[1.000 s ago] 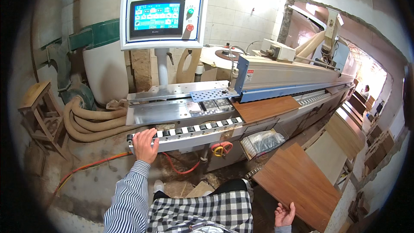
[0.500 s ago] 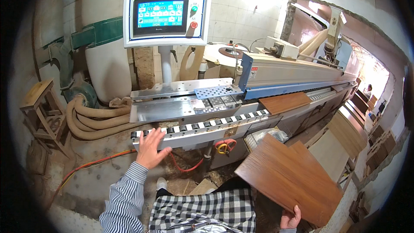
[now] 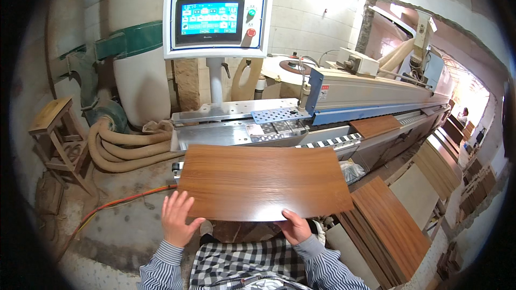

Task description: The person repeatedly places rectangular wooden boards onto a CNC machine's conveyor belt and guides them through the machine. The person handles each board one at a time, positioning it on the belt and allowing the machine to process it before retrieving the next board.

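A rectangular brown wood-grain board lies at the centre, hiding much of the pale roller rail with black wheels; contact between them cannot be told. The right hand grips its near edge at five o'clock, thumb on top; the left hand is open, fingers spread by the corner at eight o'clock. The step in hand appears to be supporting and aligning the board; the next move seemingly calls for steady two-handed guidance, clear of the stacked brown boards at four o'clock.
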`<state>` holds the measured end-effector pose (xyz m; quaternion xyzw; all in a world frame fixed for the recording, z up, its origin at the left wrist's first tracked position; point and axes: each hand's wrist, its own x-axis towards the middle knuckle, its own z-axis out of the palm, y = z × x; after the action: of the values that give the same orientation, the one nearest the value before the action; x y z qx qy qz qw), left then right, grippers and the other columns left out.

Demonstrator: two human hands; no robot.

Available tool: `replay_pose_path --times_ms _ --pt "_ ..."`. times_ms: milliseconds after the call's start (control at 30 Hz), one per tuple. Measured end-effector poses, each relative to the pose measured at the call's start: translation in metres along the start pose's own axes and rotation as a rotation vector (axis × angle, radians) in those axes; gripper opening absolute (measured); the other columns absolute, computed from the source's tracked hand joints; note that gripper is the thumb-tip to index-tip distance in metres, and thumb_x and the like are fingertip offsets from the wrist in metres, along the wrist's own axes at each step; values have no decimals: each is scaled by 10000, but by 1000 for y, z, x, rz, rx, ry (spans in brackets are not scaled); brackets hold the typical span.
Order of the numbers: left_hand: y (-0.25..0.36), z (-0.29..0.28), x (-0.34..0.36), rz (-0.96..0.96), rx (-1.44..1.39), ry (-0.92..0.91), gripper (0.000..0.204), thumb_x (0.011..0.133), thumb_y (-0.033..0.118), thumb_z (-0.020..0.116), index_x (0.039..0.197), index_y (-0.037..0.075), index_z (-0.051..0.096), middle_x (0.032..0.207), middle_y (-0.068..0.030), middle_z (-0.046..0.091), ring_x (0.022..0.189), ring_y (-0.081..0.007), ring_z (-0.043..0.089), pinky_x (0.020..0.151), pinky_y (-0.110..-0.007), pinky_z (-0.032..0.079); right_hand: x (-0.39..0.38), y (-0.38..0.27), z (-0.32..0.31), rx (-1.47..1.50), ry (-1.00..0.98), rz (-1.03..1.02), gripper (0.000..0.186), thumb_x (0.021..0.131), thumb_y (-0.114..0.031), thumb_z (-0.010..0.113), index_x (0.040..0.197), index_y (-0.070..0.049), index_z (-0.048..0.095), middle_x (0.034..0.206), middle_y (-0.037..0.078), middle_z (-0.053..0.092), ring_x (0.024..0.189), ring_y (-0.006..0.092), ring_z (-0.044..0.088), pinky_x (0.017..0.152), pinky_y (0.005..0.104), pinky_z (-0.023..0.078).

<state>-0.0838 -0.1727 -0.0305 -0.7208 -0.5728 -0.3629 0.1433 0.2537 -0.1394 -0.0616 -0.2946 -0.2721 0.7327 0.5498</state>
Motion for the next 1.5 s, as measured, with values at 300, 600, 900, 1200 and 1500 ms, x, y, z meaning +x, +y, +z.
replay_pose_path --times_ms 300,600,900,1200,1500 --pt "-59 4 28 -202 9 48 569 808 418 723 1211 34 604 1346 -143 553 1311 -361 440 1074 -460 361 68 8 56 206 -123 107 386 977 -265 573 1290 -44 529 1227 109 622 1175 249 570 965 398 489" --pt "-78 36 82 -318 -60 14 583 760 386 765 1195 24 624 1339 -130 564 1316 -318 432 1083 -447 350 -23 11 -38 -1004 -1 -69 362 951 -212 586 1239 8 594 1143 134 682 980 220 674 845 328 531" --pt "-87 36 76 -293 -93 -13 565 783 354 748 1227 39 599 1394 -137 512 1350 -328 386 1110 -450 308 -97 54 -77 -1995 -20 -561 251 820 -202 652 1037 -85 700 1172 64 651 1184 285 515 1030 501 362" --pt "-102 18 58 -402 -189 5 475 847 226 703 1264 42 570 1396 -138 509 1376 -321 349 1120 -432 308 -92 51 -76 -2014 -36 -551 201 822 -196 646 982 -93 711 1158 53 652 1180 278 512 1042 487 343" --pt "-111 19 57 -385 -255 6 439 859 159 684 1266 43 571 1360 -115 543 1335 -303 414 1099 -407 345 -92 51 -77 -1998 -35 -577 190 817 -192 649 969 -97 712 1137 52 657 1173 275 519 1039 485 346"
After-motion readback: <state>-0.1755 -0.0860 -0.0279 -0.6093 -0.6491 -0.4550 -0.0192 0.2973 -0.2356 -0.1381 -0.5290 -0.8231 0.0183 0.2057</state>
